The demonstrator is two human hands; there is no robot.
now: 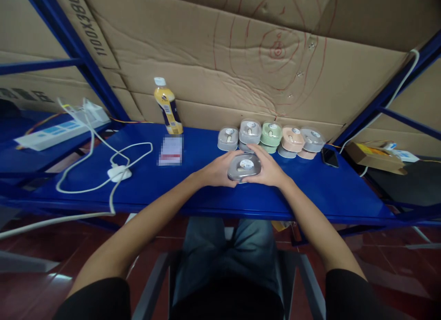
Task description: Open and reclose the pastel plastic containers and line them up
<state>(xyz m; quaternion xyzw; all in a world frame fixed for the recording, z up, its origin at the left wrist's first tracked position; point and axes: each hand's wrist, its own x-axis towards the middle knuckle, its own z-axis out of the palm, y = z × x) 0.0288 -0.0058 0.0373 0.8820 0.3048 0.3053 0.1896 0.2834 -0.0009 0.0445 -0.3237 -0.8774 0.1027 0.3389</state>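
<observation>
Left hand (217, 169) and right hand (268, 169) have their fingers clamped on both sides of a gray earbud case (244, 167), held over the blue shelf (303, 191) just near of a row of pastel cases (272, 137). A yellow bottle (168, 106) stands left of the row, and a phone (330, 157) lies right of it.

Left hand (218, 169) and right hand (267, 169) clasping a grey earbud case (244, 167), pastel cases (272, 134) just past the fingertips (254, 148), blue shelf (303, 191) beneath
</observation>
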